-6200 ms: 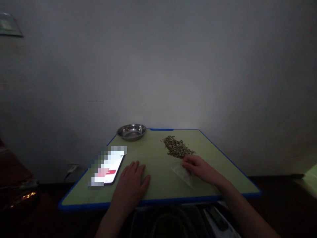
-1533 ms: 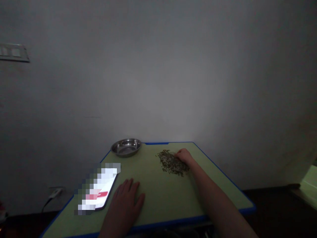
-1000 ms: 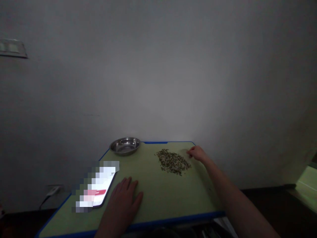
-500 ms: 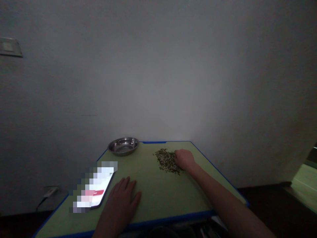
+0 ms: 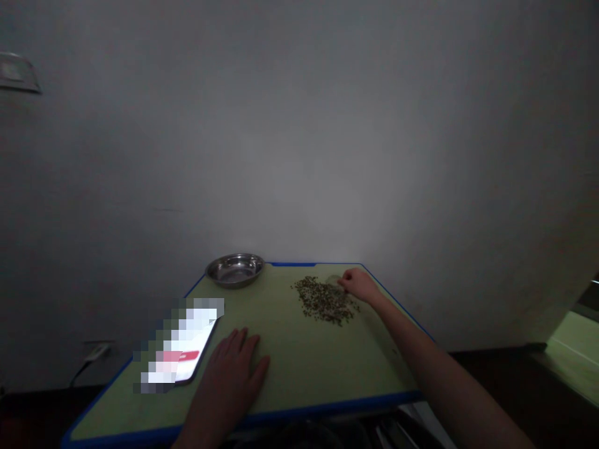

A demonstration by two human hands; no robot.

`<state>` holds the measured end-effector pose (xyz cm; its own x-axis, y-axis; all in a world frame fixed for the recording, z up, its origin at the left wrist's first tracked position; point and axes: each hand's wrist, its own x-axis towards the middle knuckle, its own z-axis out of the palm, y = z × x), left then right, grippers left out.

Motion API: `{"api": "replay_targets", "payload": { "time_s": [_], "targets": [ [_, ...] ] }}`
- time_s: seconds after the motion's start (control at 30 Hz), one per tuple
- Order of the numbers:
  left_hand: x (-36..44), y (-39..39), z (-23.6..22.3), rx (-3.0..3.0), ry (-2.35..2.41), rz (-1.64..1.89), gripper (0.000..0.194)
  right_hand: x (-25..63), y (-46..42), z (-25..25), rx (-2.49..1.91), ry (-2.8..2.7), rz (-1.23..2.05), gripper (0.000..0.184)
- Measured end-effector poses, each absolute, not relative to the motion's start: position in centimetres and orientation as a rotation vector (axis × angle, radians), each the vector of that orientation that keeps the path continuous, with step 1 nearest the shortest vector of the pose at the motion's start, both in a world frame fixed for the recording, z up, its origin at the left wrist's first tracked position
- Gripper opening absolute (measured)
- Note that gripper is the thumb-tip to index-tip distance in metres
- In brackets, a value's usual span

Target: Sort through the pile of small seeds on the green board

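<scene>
dim room, soft light, brightest mid-wall. plain grey wall (image 5: 299,156) behind counter (image 5: 299,368), pale green top, blue edging. switch plate (image 5: 17,73) upper left; plug (image 5: 97,352) with dark cord low left. dark floor (image 5: 496,380); pale green surface (image 5: 575,352) far right.

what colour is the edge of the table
The table edge is blue, around a pale green top; it shows best in the head view.

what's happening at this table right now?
The right hand pinches a small, clear, thin item, too faint to identify, at the far edge of a spread of small dark grains. The left hand lies on the table beside a lit phone. A metal bowl stands at the far left.
</scene>
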<state>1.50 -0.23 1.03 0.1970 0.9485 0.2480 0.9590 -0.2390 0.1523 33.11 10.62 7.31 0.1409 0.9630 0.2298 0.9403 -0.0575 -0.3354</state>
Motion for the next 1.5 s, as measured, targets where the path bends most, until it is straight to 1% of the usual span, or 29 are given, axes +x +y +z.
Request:
{"api": "replay_targets", "payload": {
  "time_s": [0.1, 0.2, 0.37, 0.53, 0.73, 1.0, 1.13, 1.3, 1.5],
  "targets": [
    [1.6, -0.3, 1.1, -2.405, -1.918, -0.408, 0.051, 34.8, 10.8, 6.2, -1.988, -1.753, 0.278, 0.027],
    [1.8, -0.5, 1.4, -2.398, -1.91, -0.387, 0.051, 34.7, 10.7, 5.1, -1.932, -1.688, 0.434, 0.029],
    [1.8, -0.7, 1.4, -2.392, -1.913, -0.413, 0.049, 33.5, 11.4, 3.5, -1.876, -1.612, 0.577, 0.03],
    [1.9, -0.6, 1.3, -2.384, -1.889, -0.433, 0.048, 34.3, 11.9, 2.7, -1.898, -1.579, 0.583, 0.033],
    [1.9, -0.6, 1.2, -2.38, -1.874, -0.403, 0.048, 36.3, 11.1, 3.2, -1.935, -1.56, 0.551, 0.035],
    [2.0, -0.6, 1.2, -2.392, -1.897, -0.388, 0.05, 38.3, 10.1, 3.0, -1.971, -1.492, 0.574, 0.032],
    [2.0, -0.7, 1.4, -2.396, -1.895, -0.419, 0.048, 38.9, 9.5, 3.5, -1.961, -1.483, 0.59, 0.034],
    [1.9, -0.5, 1.4, -2.396, -1.892, -0.428, 0.05, 37.0, 9.1, 4.0, -1.881, -1.549, 0.623, 0.037],
    [2.0, -0.6, 1.5, -2.395, -1.893, -0.37, 0.051, 33.6, 9.9, 3.5, -1.817, -1.638, 0.637, 0.035]
  ]
}}
